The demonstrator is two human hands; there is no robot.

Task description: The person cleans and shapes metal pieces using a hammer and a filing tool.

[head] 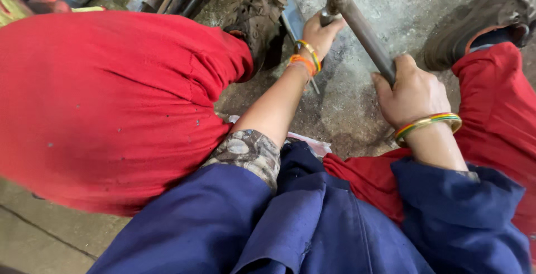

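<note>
Blue sleeves (312, 224) near, both hands on one grey metal bar (363, 31).
Right hand (410, 92) fingers wrap its near part; left hand (321, 34) fingers clasp farther up, above the concrete floor (346, 106).

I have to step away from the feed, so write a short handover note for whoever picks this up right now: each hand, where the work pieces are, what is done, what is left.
Left hand: closed on the upper part of the grey metal bar, near its top end.
Right hand: grip closed around the same bar lower down.
The bar slants down toward the dusty concrete floor, between the two red-clad knees; its lower end is hidden behind the right hand.
A flat metal piece lies by the left shoe.
Done: the bar is held in both hands.
Left: the pictures do not show what the bar is working on, so check its lower end first.
</note>
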